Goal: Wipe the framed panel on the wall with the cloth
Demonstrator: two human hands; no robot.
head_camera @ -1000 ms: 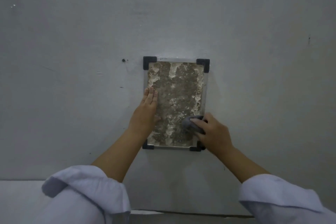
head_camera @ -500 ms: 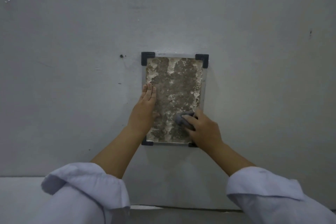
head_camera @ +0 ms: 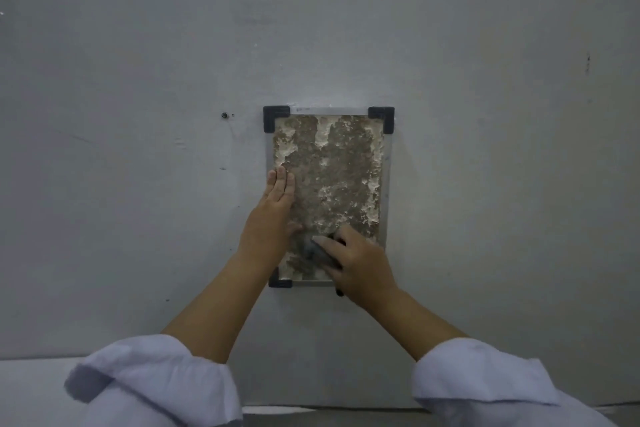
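Both hands are on the mottled brown, silver-framed panel (head_camera: 329,184) on the grey wall (head_camera: 138,114). Since half a second ago the right hand (head_camera: 360,263), gripping the small dark grey cloth (head_camera: 317,251), has slid leftward along the panel's lower part, nearly meeting the flat, open left hand (head_camera: 273,215) pressed to its left edge.

A plain grey wall (head_camera: 138,218) fills nearly the whole frame and carries the framed panel (head_camera: 329,184), which sits flat against it a little right of centre. The panel stands taller than wide, with a pale rim and dark corner pieces at the upper left, upper right and lower left; its face is mottled brown and off-white. Left of the panel's upper corner, a small dark hole (head_camera: 224,115) marks the wall. A few faint scuffs dot the wall elsewhere.
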